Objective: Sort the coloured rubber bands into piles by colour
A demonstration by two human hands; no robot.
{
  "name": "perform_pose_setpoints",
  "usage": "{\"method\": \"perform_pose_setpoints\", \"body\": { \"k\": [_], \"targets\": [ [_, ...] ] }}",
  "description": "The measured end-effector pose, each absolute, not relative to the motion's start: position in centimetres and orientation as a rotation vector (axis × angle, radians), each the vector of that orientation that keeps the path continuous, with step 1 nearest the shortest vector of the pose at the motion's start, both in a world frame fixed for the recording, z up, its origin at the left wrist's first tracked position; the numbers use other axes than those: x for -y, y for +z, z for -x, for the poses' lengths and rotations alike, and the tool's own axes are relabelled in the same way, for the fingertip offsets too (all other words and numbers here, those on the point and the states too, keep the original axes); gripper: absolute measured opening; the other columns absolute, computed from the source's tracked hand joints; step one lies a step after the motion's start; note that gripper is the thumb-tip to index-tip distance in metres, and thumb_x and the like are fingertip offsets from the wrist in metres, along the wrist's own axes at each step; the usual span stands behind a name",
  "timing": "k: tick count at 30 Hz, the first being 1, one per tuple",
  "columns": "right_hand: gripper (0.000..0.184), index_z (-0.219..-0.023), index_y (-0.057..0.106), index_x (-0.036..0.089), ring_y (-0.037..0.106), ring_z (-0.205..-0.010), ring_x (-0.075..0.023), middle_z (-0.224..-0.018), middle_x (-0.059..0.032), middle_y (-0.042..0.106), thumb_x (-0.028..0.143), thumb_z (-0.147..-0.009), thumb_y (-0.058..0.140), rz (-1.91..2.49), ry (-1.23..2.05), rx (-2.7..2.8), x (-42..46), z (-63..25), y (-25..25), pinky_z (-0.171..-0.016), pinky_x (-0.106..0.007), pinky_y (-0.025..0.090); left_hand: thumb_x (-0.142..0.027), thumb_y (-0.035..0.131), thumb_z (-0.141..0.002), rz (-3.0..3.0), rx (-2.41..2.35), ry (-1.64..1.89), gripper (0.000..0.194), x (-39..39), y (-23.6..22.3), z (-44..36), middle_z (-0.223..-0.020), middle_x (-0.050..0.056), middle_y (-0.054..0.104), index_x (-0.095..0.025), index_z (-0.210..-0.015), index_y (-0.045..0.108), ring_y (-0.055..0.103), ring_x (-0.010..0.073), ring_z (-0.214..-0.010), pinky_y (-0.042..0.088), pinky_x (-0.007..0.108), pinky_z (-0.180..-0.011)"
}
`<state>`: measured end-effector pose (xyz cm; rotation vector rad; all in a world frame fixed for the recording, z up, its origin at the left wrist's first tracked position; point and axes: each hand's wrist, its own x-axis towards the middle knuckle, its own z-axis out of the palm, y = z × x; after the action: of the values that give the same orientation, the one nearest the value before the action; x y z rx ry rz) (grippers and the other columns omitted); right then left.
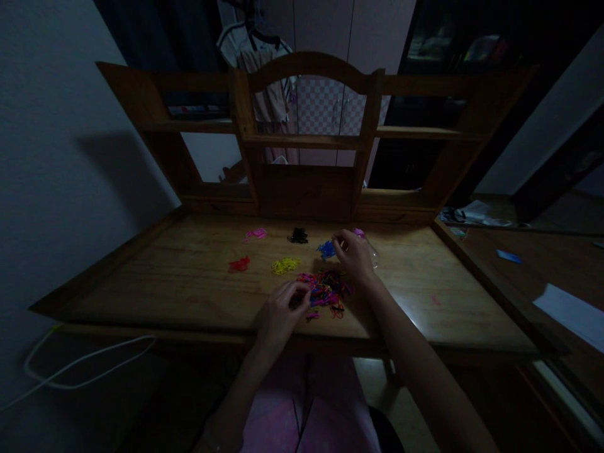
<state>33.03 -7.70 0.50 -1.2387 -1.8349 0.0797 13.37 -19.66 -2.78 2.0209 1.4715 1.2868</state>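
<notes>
A mixed heap of thin, looped, brightly coloured pieces [328,289] lies near the front of the wooden desk; they look like small elastic bands, but the light is dim. At the heap's left edge my left hand [283,308] has its thumb and forefinger drawn together; what is between them is too small to make out. My right hand [355,251] is beside the blue pile [325,250], its fingertips pinched, and anything in them is hidden. Separate piles of yellow [285,265], red [240,263], black [298,236] and pink [255,234] pieces lie left and behind.
Behind my right hand stands a clear container [372,255], partly covered, with a pink thing [358,232] by it. A wooden shelf unit [306,143] rises along the desk's back. White cable [94,362] hangs at the front left; paper [570,311] lies on a surface at right.
</notes>
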Motion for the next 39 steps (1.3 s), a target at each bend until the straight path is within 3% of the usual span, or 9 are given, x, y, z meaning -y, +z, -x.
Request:
{"method": "perform_pose_setpoints", "body": {
  "k": [3,7,11,16,21,27,32,39],
  "targets": [
    [0.021,-0.085,0.064,0.020,0.058,-0.066,-0.0166,-0.076,-0.0042,0.066,0.036,-0.089,0.052,1.222,0.263,1.771,7.7,-32.9,0.8,-0.063,-0.027,0.042,-0.025,0.056,-0.086,-1.905,-1.504,1.304,0.008,19.8,-2.8,-13.4,-0.087,0.000,0.069,-0.022,-0.087,0.064,0.064,0.0141,-0.077,0.049,0.025,-0.074],
    [0.032,-0.092,0.068,0.018,0.054,-0.053,-0.0113,-0.073,-0.0028,0.067,0.047,-0.086,0.057,1.054,0.956,1.798,8.4,-32.6,2.0,-0.047,-0.022,0.038,-0.031,0.059,-0.085,-1.708,-1.533,1.333,0.011,19.9,-2.5,-13.3,-0.080,-0.001,0.067,-0.021,-0.085,0.063,0.064,0.0125,-0.069,0.049,0.022,-0.065],
    [0.032,-0.095,0.071,0.018,0.060,-0.062,-0.0118,-0.082,-0.0034,0.070,0.045,-0.078,0.069,0.849,1.339,2.016,9.8,-32.0,3.1,-0.050,-0.021,0.043,-0.034,0.061,-0.083,-1.505,-1.510,1.414,0.015,19.6,-2.6,-13.0,-0.078,0.000,0.067,-0.020,-0.084,0.062,0.064,0.0134,-0.068,0.050,0.022,-0.062],
    [0.030,-0.091,0.072,0.018,0.067,-0.080,-0.0166,-0.090,-0.0047,0.073,0.042,-0.072,0.074,0.721,1.430,2.115,10.2,-31.0,2.6,-0.070,-0.027,0.052,-0.035,0.062,-0.082,-1.439,-1.464,1.463,0.017,19.2,-2.7,-12.7,-0.080,0.002,0.067,-0.018,-0.083,0.061,0.065,0.0147,-0.073,0.052,0.023,-0.066],
    [0.028,-0.090,0.072,0.018,0.067,-0.076,-0.0157,-0.088,-0.0043,0.073,0.039,-0.073,0.074,0.715,1.415,2.143,10.1,-30.6,2.1,-0.068,-0.026,0.052,-0.034,0.062,-0.082,-1.448,-1.441,1.457,0.015,19.3,-2.5,-12.7,-0.079,0.002,0.067,-0.019,-0.083,0.062,0.065,0.0146,-0.074,0.052,0.023,-0.068],
    [0.038,-0.111,0.068,0.020,0.068,-0.082,-0.0170,-0.094,-0.0044,0.073,0.036,-0.077,0.071,0.675,1.466,2.140,10.2,-30.6,2.1,-0.073,-0.028,0.054,-0.031,0.063,-0.082,-1.433,-1.406,1.486,0.013,19.5,-2.5,-12.8,-0.081,0.001,0.067,-0.018,-0.084,0.061,0.066,0.0145,-0.076,0.053,0.023,-0.070],
    [0.026,-0.095,0.073,0.018,0.067,-0.083,-0.0172,-0.093,-0.0046,0.073,0.038,-0.079,0.068,0.696,1.380,2.213,10.0,-30.7,1.9,-0.075,-0.028,0.053,-0.031,0.063,-0.083,-1.410,-1.379,1.476,0.015,19.6,-2.2,-12.8,-0.086,0.003,0.069,-0.018,-0.090,0.061,0.068,0.0154,-0.081,0.054,0.024,-0.074],
    [0.027,-0.092,0.072,0.016,0.066,-0.079,-0.0164,-0.088,-0.0049,0.072,0.039,-0.078,0.069,0.693,1.406,2.177,9.8,-30.7,1.6,-0.072,-0.027,0.052,-0.027,0.061,-0.084,-1.443,-1.360,1.480,0.018,19.5,-2.5,-12.9,-0.095,0.005,0.071,-0.019,-0.099,0.064,0.069,0.0168,-0.087,0.056,0.027,-0.080]
  ]
}}
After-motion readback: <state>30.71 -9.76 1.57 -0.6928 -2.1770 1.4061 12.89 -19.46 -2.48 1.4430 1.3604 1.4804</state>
